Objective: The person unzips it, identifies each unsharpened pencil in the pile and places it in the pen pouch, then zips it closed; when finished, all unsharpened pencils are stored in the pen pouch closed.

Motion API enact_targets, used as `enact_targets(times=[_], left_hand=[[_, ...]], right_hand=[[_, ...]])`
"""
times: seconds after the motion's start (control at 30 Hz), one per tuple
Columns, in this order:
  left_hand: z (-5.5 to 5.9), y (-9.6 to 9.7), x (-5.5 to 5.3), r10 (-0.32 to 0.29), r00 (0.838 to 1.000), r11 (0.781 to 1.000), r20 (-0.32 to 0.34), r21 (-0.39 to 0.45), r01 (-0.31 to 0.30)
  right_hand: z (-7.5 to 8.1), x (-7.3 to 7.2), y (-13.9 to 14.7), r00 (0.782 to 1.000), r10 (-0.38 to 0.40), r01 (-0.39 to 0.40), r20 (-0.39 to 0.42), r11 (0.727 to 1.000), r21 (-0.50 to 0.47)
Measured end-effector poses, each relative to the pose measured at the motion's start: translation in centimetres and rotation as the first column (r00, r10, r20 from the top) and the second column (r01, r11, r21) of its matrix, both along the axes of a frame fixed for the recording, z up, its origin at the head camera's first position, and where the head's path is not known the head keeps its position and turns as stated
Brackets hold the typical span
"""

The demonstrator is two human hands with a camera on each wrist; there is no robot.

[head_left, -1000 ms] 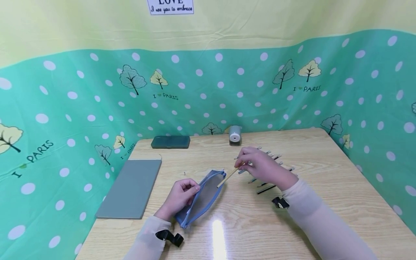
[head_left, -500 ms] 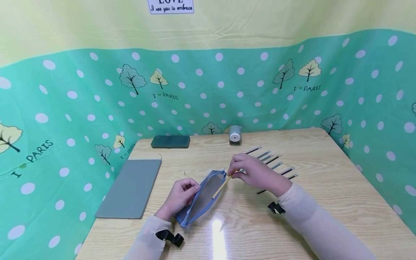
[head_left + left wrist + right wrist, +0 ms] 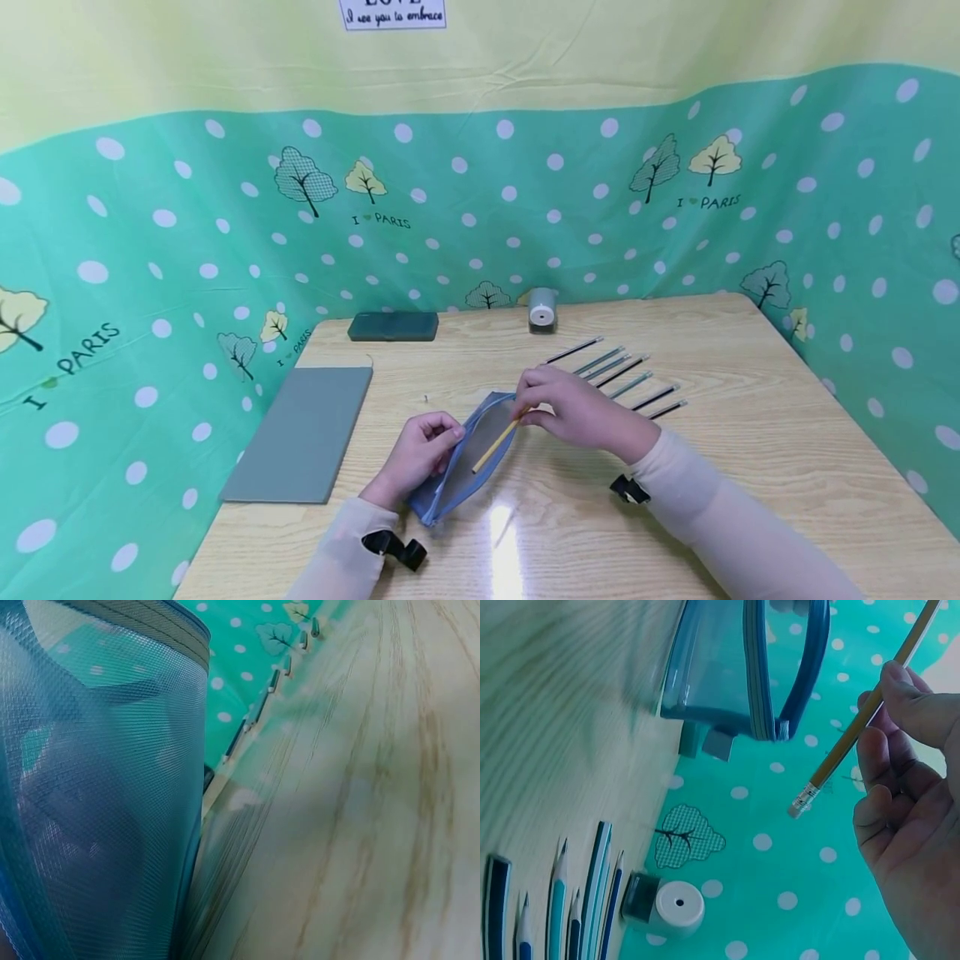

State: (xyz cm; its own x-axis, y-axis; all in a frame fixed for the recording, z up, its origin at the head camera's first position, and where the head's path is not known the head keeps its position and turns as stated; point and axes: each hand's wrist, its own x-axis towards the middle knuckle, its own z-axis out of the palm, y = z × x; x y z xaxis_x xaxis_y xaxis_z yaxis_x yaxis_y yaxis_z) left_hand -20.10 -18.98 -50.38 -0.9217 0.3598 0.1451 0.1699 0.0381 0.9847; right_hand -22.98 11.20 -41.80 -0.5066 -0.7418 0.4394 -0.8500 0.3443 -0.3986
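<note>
My left hand [image 3: 414,454] grips the near-left rim of a blue mesh zip pouch [image 3: 426,500], whose mouth is spread wide. Between the thumb and fingers of my right hand [image 3: 577,408] is a yellow pencil [image 3: 493,450], slanting over that mouth in the head view. Its eraser end hangs free in the right wrist view, where the pencil [image 3: 855,731] shows apart from the pouch [image 3: 712,675]. Mesh wall of the pouch [image 3: 112,765] fills the left part of the left wrist view, with the left fingers out of sight there.
Several dark and green pencils [image 3: 630,385] lie slanted in a row beyond my right hand. A pencil sharpener [image 3: 542,310] stands at the table's back edge, a dark green case [image 3: 393,327] left of it. A flat grey board [image 3: 303,433] lies on the left.
My right hand has moved left and slightly down with the yellow pencil, bringing it farther over the pouch's mouth. More of the pencil row shows. The left hand has hardly moved.
</note>
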Motion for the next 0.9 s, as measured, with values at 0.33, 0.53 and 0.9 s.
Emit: enact_targets(times=[0.33,0.53,0.9], left_hand=[[0.0,0.3,0.0,0.006,1.000,1.000,0.017,0.014,-0.007],[0.0,0.3,0.0,0.014,1.000,1.000,0.014,0.012,-0.014],[-0.2,0.4,0.1,0.019,0.999,1.000,0.026,0.020,-0.019]], right_hand=[[-0.7,0.5,-1.1,0.995,0.091,-0.094,-0.049,0.994,-0.058],[-1.1,0.8,-1.7,0.991,0.119,-0.123,-0.057,0.989,-0.078],[-1.8,1.5,-2.5,0.991,0.131,-0.131,-0.006,0.990,-0.058]])
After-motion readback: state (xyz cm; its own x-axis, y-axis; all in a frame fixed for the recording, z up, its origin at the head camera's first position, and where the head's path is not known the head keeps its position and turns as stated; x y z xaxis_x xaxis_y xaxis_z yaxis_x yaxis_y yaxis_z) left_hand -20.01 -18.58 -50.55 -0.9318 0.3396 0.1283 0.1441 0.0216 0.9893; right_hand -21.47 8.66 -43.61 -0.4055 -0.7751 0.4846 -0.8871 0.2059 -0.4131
